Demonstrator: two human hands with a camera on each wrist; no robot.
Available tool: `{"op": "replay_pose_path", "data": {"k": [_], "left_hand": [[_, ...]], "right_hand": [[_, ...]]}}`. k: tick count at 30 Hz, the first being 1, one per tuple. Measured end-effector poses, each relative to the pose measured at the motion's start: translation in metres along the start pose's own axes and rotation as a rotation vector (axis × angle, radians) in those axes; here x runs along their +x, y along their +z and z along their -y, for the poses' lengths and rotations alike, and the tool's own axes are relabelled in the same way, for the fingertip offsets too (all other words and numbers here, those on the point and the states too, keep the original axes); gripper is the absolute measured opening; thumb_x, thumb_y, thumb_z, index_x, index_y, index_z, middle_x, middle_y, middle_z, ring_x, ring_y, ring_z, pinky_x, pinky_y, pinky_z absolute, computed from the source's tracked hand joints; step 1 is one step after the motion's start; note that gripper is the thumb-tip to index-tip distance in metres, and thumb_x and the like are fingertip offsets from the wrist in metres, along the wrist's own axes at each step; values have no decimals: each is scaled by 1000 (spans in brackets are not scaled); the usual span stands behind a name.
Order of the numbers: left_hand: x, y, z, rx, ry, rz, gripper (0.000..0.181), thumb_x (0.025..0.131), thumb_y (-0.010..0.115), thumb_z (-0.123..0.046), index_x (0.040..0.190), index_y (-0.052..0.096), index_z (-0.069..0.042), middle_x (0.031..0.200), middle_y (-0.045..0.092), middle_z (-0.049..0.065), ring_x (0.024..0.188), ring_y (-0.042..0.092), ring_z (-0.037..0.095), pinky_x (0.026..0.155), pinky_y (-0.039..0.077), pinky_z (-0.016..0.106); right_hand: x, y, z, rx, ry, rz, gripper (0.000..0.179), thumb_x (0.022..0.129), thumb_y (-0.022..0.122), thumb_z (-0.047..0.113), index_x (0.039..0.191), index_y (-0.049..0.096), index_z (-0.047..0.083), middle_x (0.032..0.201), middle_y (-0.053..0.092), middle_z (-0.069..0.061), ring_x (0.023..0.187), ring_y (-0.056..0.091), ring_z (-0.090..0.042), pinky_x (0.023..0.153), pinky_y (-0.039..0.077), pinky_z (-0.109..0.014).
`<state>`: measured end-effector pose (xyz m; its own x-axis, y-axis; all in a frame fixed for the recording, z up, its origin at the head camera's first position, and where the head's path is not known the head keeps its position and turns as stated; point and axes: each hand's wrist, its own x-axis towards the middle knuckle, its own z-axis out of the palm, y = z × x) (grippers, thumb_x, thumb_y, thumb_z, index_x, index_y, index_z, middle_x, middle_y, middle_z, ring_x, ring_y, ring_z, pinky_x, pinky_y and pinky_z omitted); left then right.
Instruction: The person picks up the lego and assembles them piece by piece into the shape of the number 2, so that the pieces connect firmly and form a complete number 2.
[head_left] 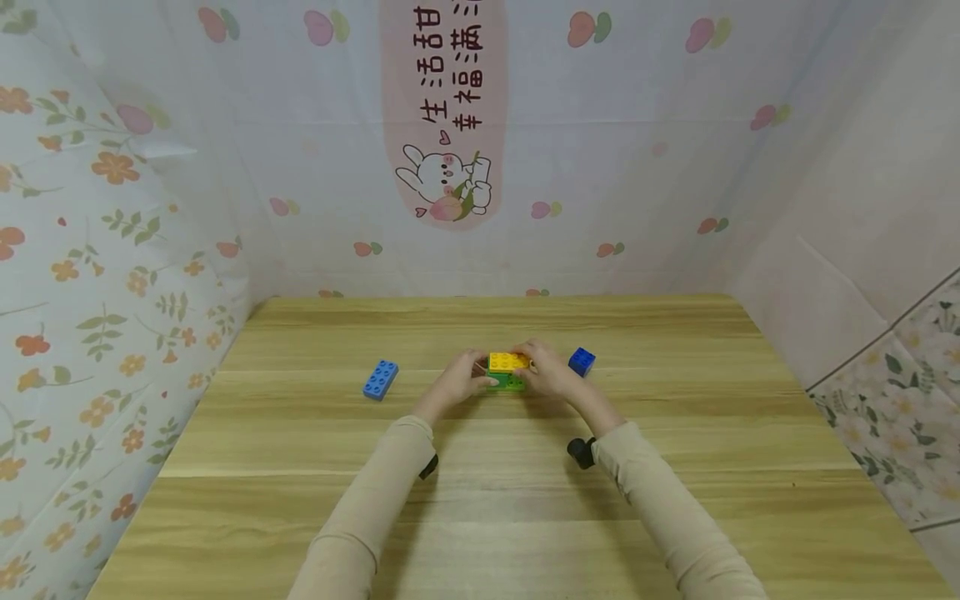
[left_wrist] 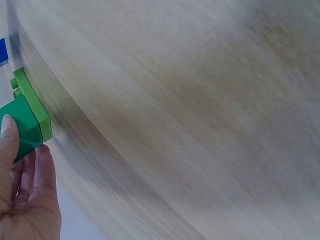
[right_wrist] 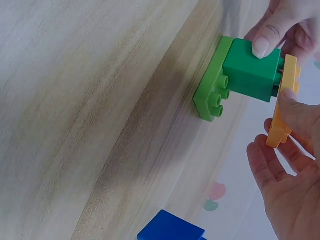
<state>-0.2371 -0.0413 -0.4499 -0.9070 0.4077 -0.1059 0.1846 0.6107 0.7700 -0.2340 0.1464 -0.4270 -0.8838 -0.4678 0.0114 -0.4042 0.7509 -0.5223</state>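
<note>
A dark green block (right_wrist: 252, 70) sits on one end of a light green plate brick (right_wrist: 212, 92), whose bare studs show at the other end. With thumb and fingers my left hand (head_left: 456, 381) grips the dark green block from the left side. My right hand (head_left: 550, 371) pinches a thin yellow brick (right_wrist: 283, 100) between thumb and fingers. It lies over the green block, and green studs still show between the two. In the head view the yellow brick hides most of the blocks below it.
A light blue brick (head_left: 381, 380) lies on the wooden table (head_left: 495, 500) to the left of my hands. To their right stands a small dark blue block (head_left: 581, 362), close to my right wrist. A patterned cloth (head_left: 645, 167) hangs behind the table.
</note>
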Motion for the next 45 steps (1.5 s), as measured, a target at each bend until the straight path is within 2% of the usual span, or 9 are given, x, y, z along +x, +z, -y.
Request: {"op": "replay_pose_path", "data": {"k": [10,16,20,30,38,42,45], "left_hand": [[1,0,1,-7,3,3,37,87,60,-13,121,51,1,117,53,15,107,55,27,91,49,35],[0,0,2,-3,18,2,39,87,61,-13,122,50,1,118,53,15,106,55,27,91,49,35],[0,1,2,-5,20,-4,39,87,61,-13,122,51,2,117,54,16,106,56,27,91,49,35],[1,2,3,-14,34,-9,35,87,61,-13,117,52,3,114,55,16,104,56,27,90,50,35],[-3,3,0,-9,24,-15,36,86,62,-12,116,52,4,114,54,17,104,55,28,92,48,38],[-5,2,-5,-25,18,-8,45,86,63,-16,123,48,5,118,52,19,109,53,31,94,47,41],[-4,2,-9,-49,17,-20,49,88,61,-23,128,47,1,124,51,19,114,51,32,95,46,41]], "right_hand": [[0,1,3,-12,-20,0,35,91,56,13,123,52,-2,114,53,-18,99,54,-27,86,49,-41],[2,2,2,-10,-3,18,36,90,57,13,123,52,-1,115,53,-18,103,54,-27,90,48,-41],[4,2,0,-29,-14,50,36,90,58,13,122,53,-2,114,53,-17,103,54,-27,91,48,-40],[10,-12,6,-59,-46,195,33,90,57,9,120,52,-3,111,51,-16,98,52,-24,87,49,-38],[13,-12,10,-98,-3,229,33,90,57,10,120,52,-2,111,52,-15,98,53,-23,89,48,-38],[14,-11,12,-106,19,231,34,89,58,9,121,52,-2,110,52,-15,96,53,-22,89,49,-37],[13,-11,11,-106,21,216,34,88,59,8,120,53,-2,108,52,-15,92,53,-21,86,50,-36]]}}
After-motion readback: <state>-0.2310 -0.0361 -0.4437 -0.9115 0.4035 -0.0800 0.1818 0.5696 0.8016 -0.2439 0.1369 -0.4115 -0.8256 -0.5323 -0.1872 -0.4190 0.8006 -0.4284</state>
